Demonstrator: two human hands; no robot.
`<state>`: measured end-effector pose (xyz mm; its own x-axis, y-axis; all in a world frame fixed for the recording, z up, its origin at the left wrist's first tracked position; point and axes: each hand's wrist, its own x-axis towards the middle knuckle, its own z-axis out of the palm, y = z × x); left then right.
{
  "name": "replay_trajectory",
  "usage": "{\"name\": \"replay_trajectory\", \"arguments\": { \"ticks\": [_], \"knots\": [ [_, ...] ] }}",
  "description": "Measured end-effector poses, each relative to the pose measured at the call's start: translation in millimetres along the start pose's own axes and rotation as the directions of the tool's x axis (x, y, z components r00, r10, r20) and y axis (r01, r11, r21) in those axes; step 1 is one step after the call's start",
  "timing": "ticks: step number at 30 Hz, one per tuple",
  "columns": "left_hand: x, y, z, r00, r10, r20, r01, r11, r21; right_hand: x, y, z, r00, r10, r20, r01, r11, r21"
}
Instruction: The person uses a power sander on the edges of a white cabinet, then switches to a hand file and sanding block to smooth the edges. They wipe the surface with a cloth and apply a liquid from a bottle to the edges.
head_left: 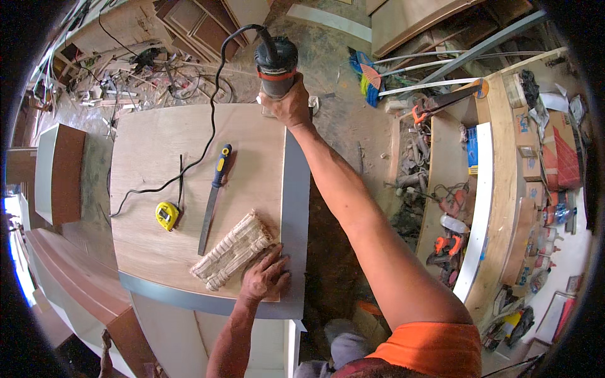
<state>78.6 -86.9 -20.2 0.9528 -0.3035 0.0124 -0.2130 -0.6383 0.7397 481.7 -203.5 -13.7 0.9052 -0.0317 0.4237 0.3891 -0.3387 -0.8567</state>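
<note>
My right hand (pixel 290 106) is stretched far forward, its fingers wrapped round a corded trim router (pixel 276 60) at the far right corner of a wooden panel (pixel 145 142). The router stands upright; its bit is hidden. My left hand (pixel 265 275) lies on the near right corner of the panel, fingers spread over the grey edging strip (pixel 295 201). Beside it rests a cream, ribbed bundle (pixel 232 251) whose kind I cannot make out. Farther left on the panel lie a flat file (pixel 215 198) with a blue and yellow handle and a yellow tape measure (pixel 167 215).
The router's black cord (pixel 216 104) loops across the panel. Brown-sided boxes (pixel 63 173) stand at the left. On the right, a wooden shelf unit (pixel 498 126) holds tools and a handsaw (pixel 450 101). A broom (pixel 367 75) and scraps litter the far floor.
</note>
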Motion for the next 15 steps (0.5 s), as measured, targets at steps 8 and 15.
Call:
{"name": "replay_trajectory", "arguments": {
  "ticks": [8,15],
  "knots": [
    [-1.7,-0.7,-2.3,0.999,-0.029,0.031,0.029,1.000,-0.011,-2.1,6.2,-15.2,0.998,-0.066,-0.021,0.066,0.998,0.003],
    [0.1,0.2,0.7,1.000,0.007,0.002,-0.007,1.000,-0.016,-3.1,25.9,-45.5,0.991,0.003,-0.130,-0.018,0.993,-0.115]
  ]
}}
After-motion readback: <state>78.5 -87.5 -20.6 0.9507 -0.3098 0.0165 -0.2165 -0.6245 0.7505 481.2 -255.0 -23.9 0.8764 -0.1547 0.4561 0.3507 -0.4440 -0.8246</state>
